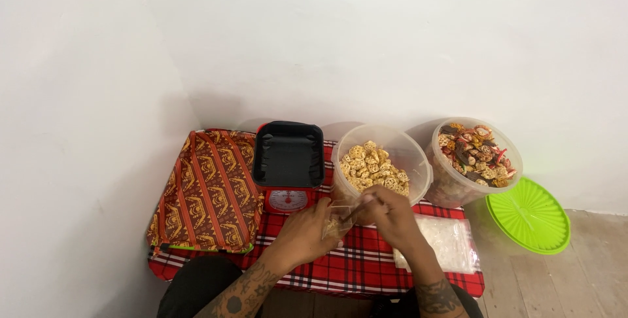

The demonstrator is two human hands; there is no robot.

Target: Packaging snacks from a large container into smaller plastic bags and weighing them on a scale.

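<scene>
Looking down from the head camera, we are holding a small clear bag (338,221) between both hands over the red plaid desk (353,269), our left hand (307,231) gripping its side and our right hand (391,212) pinching its top edge. Just behind our hands we are seeing a clear tub of pale round snacks (379,164), flanked by a red scale with a black tray (288,164) and a tub of mixed snacks (474,158).
</scene>
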